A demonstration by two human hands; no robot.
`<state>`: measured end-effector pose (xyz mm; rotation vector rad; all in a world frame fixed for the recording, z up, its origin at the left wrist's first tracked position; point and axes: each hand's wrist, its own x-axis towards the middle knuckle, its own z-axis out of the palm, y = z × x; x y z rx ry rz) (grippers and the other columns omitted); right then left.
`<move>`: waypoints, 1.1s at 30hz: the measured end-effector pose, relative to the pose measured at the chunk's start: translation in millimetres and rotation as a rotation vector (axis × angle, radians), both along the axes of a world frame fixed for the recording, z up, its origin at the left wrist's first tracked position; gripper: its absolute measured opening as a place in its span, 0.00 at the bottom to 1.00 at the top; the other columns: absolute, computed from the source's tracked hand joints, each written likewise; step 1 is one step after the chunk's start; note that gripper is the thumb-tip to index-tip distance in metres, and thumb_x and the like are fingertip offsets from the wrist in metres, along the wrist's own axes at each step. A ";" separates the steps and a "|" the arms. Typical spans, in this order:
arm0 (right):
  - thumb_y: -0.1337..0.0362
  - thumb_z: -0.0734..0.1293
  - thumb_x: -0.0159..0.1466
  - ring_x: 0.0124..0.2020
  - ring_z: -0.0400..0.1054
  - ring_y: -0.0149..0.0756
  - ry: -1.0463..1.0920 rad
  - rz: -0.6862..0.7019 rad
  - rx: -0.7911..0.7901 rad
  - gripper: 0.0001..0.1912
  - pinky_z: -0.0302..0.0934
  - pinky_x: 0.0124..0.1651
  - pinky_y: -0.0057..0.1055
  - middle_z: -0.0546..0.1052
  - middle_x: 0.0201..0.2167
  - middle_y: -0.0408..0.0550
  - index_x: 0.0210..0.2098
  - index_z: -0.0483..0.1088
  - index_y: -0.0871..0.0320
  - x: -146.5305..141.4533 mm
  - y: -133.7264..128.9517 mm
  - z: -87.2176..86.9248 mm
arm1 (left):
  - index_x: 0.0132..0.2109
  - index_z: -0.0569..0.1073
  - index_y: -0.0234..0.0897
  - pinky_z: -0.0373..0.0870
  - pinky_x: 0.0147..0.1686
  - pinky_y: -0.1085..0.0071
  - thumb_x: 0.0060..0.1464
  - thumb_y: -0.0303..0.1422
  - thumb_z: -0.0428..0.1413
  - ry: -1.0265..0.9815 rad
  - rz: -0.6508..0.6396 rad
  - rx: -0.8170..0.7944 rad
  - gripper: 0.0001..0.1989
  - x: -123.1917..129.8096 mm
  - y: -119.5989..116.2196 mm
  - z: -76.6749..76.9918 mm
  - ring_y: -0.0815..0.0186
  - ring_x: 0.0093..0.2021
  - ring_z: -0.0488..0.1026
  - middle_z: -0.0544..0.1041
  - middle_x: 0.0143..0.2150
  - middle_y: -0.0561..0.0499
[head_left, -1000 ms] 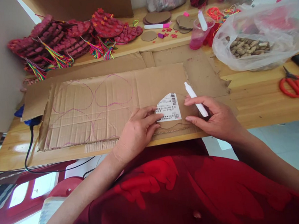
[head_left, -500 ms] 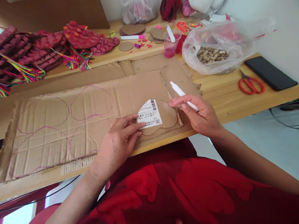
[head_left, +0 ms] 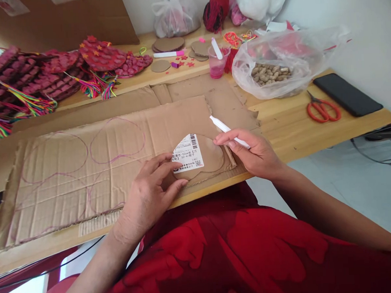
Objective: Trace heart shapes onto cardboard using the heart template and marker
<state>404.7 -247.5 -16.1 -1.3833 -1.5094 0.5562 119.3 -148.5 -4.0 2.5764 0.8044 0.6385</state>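
Cardboard cutout (head_left: 211,152), rounded in outline and partly covered by a white printed label (head_left: 188,154), is seen at the centre of the frame, laid flat on the right-hand part of a cardboard sheet (head_left: 167,115). At its left edge the left hand (head_left: 154,186) is placed with fingers loosely spread; the label's left side is touched by fingertips, and the thumb is set lower, near the cutout's bottom edge. By the right hand (head_left: 253,154) a white marker (head_left: 222,125) is held between thumb and fingers, narrowly closed around it, with its slim end pointed toward the upper left. The right fingertips are brought to the cutout's right edge; whether it is touched there cannot be told.

On the left half of the sheet, rounded purple outlines (head_left: 118,158) are drawn. Beneath the sheet, more cardboard (head_left: 195,86) is spread over a wooden table (head_left: 276,135). At the right of the frame, red-handled scissors (head_left: 324,111) are laid near a black phone (head_left: 347,95), and peanuts (head_left: 270,75) are contained in a clear plastic bag (head_left: 244,80). At top centre, a cup (head_left: 222,63) with pink contents is placed near cardboard discs (head_left: 168,45). In the upper left, red decorated pieces (head_left: 102,57) with multicoloured tassels (head_left: 90,87) are piled.
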 end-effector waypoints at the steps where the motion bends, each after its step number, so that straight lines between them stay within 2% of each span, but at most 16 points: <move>1: 0.62 0.61 0.77 0.56 0.76 0.39 0.005 0.002 -0.006 0.12 0.69 0.63 0.42 0.82 0.51 0.46 0.51 0.76 0.49 0.0 0.7 0.5 | 0.54 0.79 0.40 0.75 0.62 0.51 0.63 0.37 0.64 0.003 0.009 -0.003 0.14 -0.2 0.1 -0.1 0.52 0.61 0.76 0.77 0.61 0.42; 6: 0.59 0.61 0.77 0.57 0.77 0.40 0.069 -0.013 -0.030 0.11 0.69 0.62 0.43 0.83 0.49 0.46 0.50 0.76 0.49 0.3 4.0 0.9 | 0.53 0.78 0.41 0.74 0.63 0.50 0.62 0.37 0.65 0.006 0.017 -0.010 0.14 -0.4 0.8 -1.0 0.52 0.61 0.75 0.77 0.60 0.43; 17: 0.57 0.62 0.76 0.51 0.80 0.40 0.124 -0.044 -0.033 0.10 0.71 0.58 0.42 0.82 0.48 0.46 0.49 0.75 0.50 0.0 2.2 -0.8 | 0.55 0.79 0.43 0.75 0.61 0.50 0.62 0.36 0.65 0.004 -0.012 -0.012 0.15 1.8 -0.4 -3.7 0.52 0.60 0.75 0.75 0.61 0.43; 25: 0.60 0.62 0.76 0.51 0.79 0.39 0.013 -0.088 -0.001 0.10 0.73 0.55 0.42 0.84 0.45 0.46 0.48 0.76 0.50 -2.2 1.5 2.5 | 0.55 0.81 0.44 0.77 0.56 0.53 0.63 0.36 0.65 -0.011 -0.013 -0.025 0.14 2.9 -1.6 -3.6 0.55 0.55 0.76 0.74 0.61 0.43; 28: 0.61 0.62 0.76 0.51 0.79 0.39 -0.028 -0.086 0.019 0.10 0.72 0.56 0.41 0.84 0.45 0.46 0.48 0.76 0.51 -2.4 1.2 2.2 | 0.55 0.81 0.43 0.77 0.55 0.53 0.63 0.36 0.64 -0.004 -0.027 -0.010 0.14 3.2 -1.5 -2.1 0.58 0.51 0.77 0.74 0.60 0.43; 33: 0.61 0.61 0.76 0.52 0.78 0.41 -0.095 -0.097 0.024 0.11 0.71 0.58 0.43 0.84 0.46 0.46 0.48 0.77 0.50 -3.7 0.0 1.9 | 0.55 0.82 0.43 0.78 0.55 0.53 0.64 0.36 0.64 -0.001 -0.032 -0.007 0.13 3.3 -1.1 -0.2 0.58 0.51 0.77 0.74 0.60 0.42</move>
